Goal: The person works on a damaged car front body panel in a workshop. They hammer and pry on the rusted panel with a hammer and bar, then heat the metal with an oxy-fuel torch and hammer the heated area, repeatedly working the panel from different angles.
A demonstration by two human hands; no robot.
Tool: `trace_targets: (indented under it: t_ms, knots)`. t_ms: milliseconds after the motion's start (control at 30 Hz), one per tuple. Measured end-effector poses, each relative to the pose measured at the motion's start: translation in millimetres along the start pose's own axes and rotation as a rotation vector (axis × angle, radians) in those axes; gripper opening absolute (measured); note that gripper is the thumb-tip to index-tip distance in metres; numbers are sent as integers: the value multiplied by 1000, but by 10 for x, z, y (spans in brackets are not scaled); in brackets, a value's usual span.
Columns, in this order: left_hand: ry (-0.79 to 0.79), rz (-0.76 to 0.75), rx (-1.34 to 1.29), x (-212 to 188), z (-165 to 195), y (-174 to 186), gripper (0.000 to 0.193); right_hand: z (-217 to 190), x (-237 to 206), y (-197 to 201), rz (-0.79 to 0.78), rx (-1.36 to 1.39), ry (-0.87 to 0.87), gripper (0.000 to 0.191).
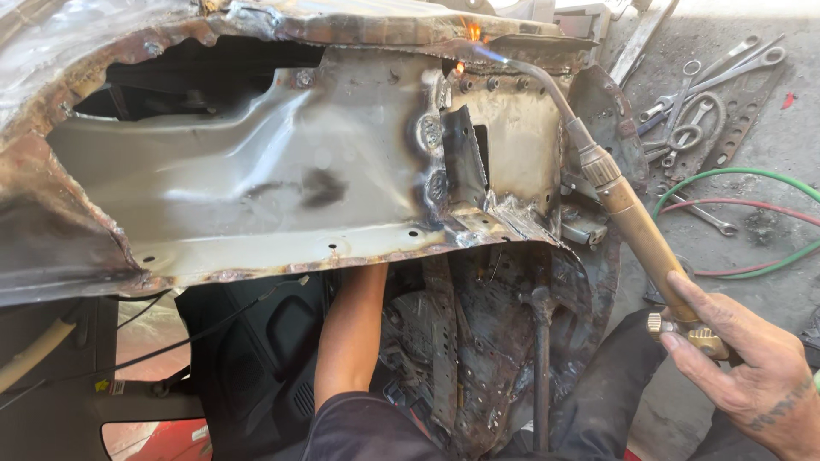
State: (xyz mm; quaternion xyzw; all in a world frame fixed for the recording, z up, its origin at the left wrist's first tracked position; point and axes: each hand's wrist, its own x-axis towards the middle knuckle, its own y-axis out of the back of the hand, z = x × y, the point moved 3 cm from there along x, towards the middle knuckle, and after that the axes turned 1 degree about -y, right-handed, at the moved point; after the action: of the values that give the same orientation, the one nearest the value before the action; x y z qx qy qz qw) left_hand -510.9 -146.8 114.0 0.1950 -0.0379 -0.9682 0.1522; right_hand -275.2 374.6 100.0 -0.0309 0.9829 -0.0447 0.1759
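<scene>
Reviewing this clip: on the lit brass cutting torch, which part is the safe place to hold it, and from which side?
Grip the torch at its straight brass handle near the valve knobs, as the right hand does, coming from the rear, hose end. The thin bent neck leads up to a tip that is flaming against the rusty car panel, so the front is probably too hot to touch.

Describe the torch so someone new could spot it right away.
Start at the big rusted sheet-metal panel filling the frame; follow its right edge. The torch slants up from the right hand. Unlike the steel wrenches on the ground beyond, it has a brass body and a lit, curved tip.
</scene>
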Motion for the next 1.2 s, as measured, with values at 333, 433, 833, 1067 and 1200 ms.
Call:
trace_targets:
  t_ms: [333, 433, 833, 1067, 1200]
  knots:
    - [19, -10, -1, -60, -145, -176, 27, -282, 143, -43, -101, -75, -15, 72]
    - [20, -8, -1, -19, -112, -166, 27, -338, 234, -91, -100, -55, 13, 72]
    - [17, 6, 7, -86, -169, -139, 27, -446, 347, -71, -96, -34, 7, 69]
    - [66, -30, 55, -259, -286, -173, 27, -237, 137, -44, -32, -34, -7, 67]
    - [132, -69, 101, -377, -524, -238, 27, 63, 55, 17, 40, -68, -118, 67]
